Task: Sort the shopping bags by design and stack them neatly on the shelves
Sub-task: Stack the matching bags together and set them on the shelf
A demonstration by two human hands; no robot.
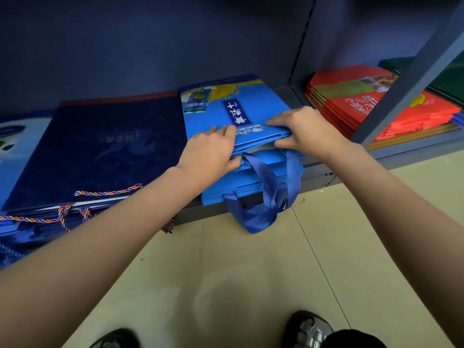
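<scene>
Centre of frame: bright blue bag stack (241, 114) lies flat on the shelf (326, 177), white lettering on a navy panel, blue ribbon handles (266, 197) hanging over the edge. Left hand (211, 153) and right hand (305, 129) pinch the top bags' near edge.

We see bright blue bags (241, 114) with a dark blue label bearing white characters, a yellow splash and a green-and-white carton picture near the far edge. Their straps (263, 197) are a deeper blue. To the left lie navy bags (105, 146) with a faint blue figure and a dark red far edge; their cords (108, 192) twist red, yellow, blue and white. At the far left we see a pale blue and white bag (15, 139). On the right are red bags (364, 106) with white script. The shelf (326, 177) is grey-blue, the floor (251, 272) beige.
</scene>
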